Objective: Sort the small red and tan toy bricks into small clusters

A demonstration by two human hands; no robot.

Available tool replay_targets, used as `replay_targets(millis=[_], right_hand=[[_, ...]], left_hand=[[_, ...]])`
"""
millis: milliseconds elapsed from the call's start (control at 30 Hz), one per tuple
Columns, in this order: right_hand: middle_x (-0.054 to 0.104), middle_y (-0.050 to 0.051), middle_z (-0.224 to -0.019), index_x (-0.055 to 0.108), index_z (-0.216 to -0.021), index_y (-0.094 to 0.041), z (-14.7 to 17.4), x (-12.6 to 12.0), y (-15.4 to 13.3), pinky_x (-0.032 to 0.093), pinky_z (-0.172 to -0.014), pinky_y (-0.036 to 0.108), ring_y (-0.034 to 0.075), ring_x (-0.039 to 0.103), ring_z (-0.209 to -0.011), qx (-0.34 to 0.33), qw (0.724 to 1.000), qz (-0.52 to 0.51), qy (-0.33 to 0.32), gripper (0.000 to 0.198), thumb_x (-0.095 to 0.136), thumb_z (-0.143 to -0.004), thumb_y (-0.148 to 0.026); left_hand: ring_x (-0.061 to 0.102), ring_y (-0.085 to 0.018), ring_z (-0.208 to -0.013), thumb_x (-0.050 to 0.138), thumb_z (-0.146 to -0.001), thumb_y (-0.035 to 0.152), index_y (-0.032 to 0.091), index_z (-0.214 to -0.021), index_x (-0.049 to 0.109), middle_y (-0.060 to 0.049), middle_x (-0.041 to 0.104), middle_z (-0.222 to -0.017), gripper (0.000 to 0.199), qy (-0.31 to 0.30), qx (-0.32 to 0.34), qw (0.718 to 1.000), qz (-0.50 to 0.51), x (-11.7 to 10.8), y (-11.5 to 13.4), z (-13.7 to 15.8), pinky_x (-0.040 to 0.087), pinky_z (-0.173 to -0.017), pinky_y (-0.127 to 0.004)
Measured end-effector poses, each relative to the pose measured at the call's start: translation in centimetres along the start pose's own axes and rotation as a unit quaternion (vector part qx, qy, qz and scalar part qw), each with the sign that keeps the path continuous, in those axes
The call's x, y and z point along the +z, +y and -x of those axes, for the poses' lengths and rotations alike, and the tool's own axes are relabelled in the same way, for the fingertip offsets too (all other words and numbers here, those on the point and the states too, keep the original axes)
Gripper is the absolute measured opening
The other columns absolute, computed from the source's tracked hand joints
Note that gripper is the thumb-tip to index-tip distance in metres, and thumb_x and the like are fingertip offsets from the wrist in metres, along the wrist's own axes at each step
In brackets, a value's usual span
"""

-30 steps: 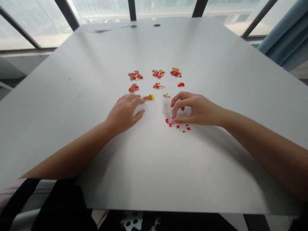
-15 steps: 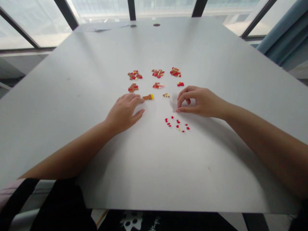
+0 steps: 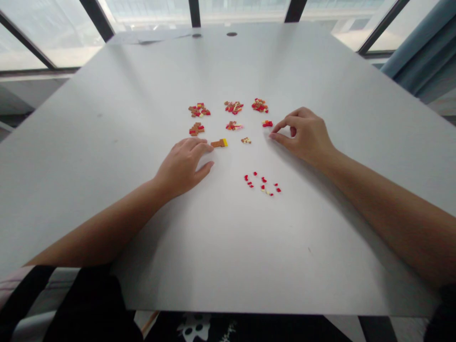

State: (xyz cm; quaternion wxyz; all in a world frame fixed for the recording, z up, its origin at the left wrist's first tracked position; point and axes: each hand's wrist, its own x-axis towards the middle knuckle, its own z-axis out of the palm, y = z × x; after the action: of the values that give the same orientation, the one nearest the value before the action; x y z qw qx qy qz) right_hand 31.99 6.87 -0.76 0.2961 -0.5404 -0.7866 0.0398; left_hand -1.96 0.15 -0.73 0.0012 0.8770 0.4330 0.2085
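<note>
My left hand (image 3: 187, 166) rests on the white table with its fingers spread. Its index fingertip touches the brown end of a small assembly of toy bricks (image 3: 219, 143), which has a yellow strip at its right end. To the right, my right hand (image 3: 302, 133) hovers low, thumb and index finger curved with a narrow gap between the tips. No piece shows in it. Those tips are just beside a small group of red bricks (image 3: 267, 124) with a bit of orange. Between the hands lies a little cluster of brown and cream bricks (image 3: 246, 140).
Behind are piles of mixed bricks: brown and red (image 3: 199, 110), red and cream (image 3: 233, 107), red and orange (image 3: 260, 105). Nearer lie a brown pile (image 3: 196, 129) and a pinkish one (image 3: 234, 126). Several loose red pieces (image 3: 263, 180) are scattered closer to me on the table (image 3: 221, 247).
My right hand has moved away from me and to the right, up to the small red group, and its thumb and index finger have come closer together. My left hand has stayed put.
</note>
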Motion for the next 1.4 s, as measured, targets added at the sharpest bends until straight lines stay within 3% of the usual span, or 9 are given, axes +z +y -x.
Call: replay_targets(millis=[167, 300, 467, 600, 733, 1067, 1267, 1400], right_hand=[[0.069, 0.011, -0.098, 0.079, -0.097, -0.024, 0.0, -0.1, 0.2, 0.052, -0.088, 0.049, 0.025, 0.061, -0.077, 0.013, 1.0, 0.009, 0.013, 0.022, 0.066, -0.092, -0.041], [0.07, 0.01, -0.095, 0.082, -0.094, -0.025, 0.0, -0.1, 0.4, 0.053, -0.087, 0.048, 0.024, 0.061, -0.075, 0.011, 1.0, -0.001, 0.006, 0.02, 0.07, -0.087, -0.04], [0.074, 0.01, -0.109, 0.085, -0.106, -0.028, 0.2, -0.1, 0.3, 0.056, -0.09, 0.05, 0.022, 0.063, -0.072, 0.003, 1.0, -0.021, -0.011, 0.027, 0.071, -0.089, -0.043], [0.076, 0.011, -0.123, 0.084, -0.112, -0.029, 0.3, 0.1, 0.5, 0.058, -0.096, 0.049, 0.027, 0.073, -0.095, -0.024, 0.999, -0.038, -0.031, 0.029, 0.069, -0.091, -0.043], [0.081, 0.01, -0.12, 0.085, -0.103, -0.03, 0.4, 0.2, 0.4, 0.055, -0.103, 0.052, 0.032, 0.073, -0.112, -0.057, 0.998, -0.017, -0.036, 0.024, 0.065, -0.093, -0.039], [0.083, 0.007, -0.105, 0.084, -0.092, -0.031, 0.4, -0.5, -0.6, 0.056, -0.095, 0.053, 0.031, 0.074, -0.096, -0.042, 0.998, -0.02, -0.049, 0.02, 0.065, -0.09, -0.035], [0.082, 0.014, -0.11, 0.084, -0.106, -0.023, 0.6, -1.3, -1.3, 0.057, -0.092, 0.051, 0.03, 0.076, -0.093, -0.036, 0.997, -0.027, -0.062, 0.028, 0.065, -0.09, -0.035], [0.082, 0.01, -0.11, 0.084, -0.104, -0.026, 1.0, -3.2, -2.5, 0.059, -0.089, 0.047, 0.027, 0.076, -0.09, -0.068, 0.992, -0.058, -0.092, 0.029, 0.068, -0.091, -0.045]], left_hand=[[0.065, -0.035, -0.132, 0.056, -0.102, 0.031, 0.013, -0.126, 0.068, -0.02, 0.071, -0.137, 0.032, -0.004, -0.003, 1.0, -0.001, 0.0, 0.0, 0.0, 0.049, -0.119, -0.055], [0.065, -0.035, -0.133, 0.056, -0.102, 0.031, 0.014, -0.126, 0.067, -0.02, 0.07, -0.138, 0.032, -0.007, -0.007, 1.0, 0.0, -0.1, 0.0, 0.0, 0.049, -0.119, -0.056], [0.065, -0.034, -0.134, 0.055, -0.102, 0.032, 0.014, -0.127, 0.067, -0.019, 0.07, -0.139, 0.033, -0.013, -0.012, 1.0, -0.006, -0.2, 0.1, 0.0, 0.049, -0.119, -0.054], [0.065, -0.035, -0.133, 0.055, -0.102, 0.032, 0.014, -0.127, 0.067, -0.02, 0.07, -0.138, 0.033, -0.01, -0.009, 1.0, -0.004, -0.2, 0.1, 0.0, 0.049, -0.119, -0.055], [0.065, -0.034, -0.134, 0.055, -0.102, 0.031, 0.016, -0.126, 0.067, -0.02, 0.07, -0.139, 0.031, -0.008, -0.009, 1.0, 0.005, -0.1, 0.0, 0.0, 0.048, -0.119, -0.056], [0.064, -0.032, -0.134, 0.057, -0.1, 0.031, 0.021, -0.125, 0.066, -0.016, 0.07, -0.139, 0.028, -0.011, -0.026, 1.0, 0.011, -0.1, 0.1, 0.0, 0.047, -0.12, -0.055], [0.064, -0.032, -0.134, 0.057, -0.1, 0.031, 0.021, -0.125, 0.066, -0.015, 0.07, -0.139, 0.029, -0.007, -0.024, 1.0, 0.011, 0.1, 0.1, 0.0, 0.046, -0.12, -0.055], [0.064, -0.032, -0.134, 0.056, -0.101, 0.032, 0.019, -0.125, 0.066, -0.017, 0.07, -0.138, 0.029, -0.007, -0.016, 1.0, 0.008, 0.0, 0.1, 0.0, 0.047, -0.12, -0.054]])
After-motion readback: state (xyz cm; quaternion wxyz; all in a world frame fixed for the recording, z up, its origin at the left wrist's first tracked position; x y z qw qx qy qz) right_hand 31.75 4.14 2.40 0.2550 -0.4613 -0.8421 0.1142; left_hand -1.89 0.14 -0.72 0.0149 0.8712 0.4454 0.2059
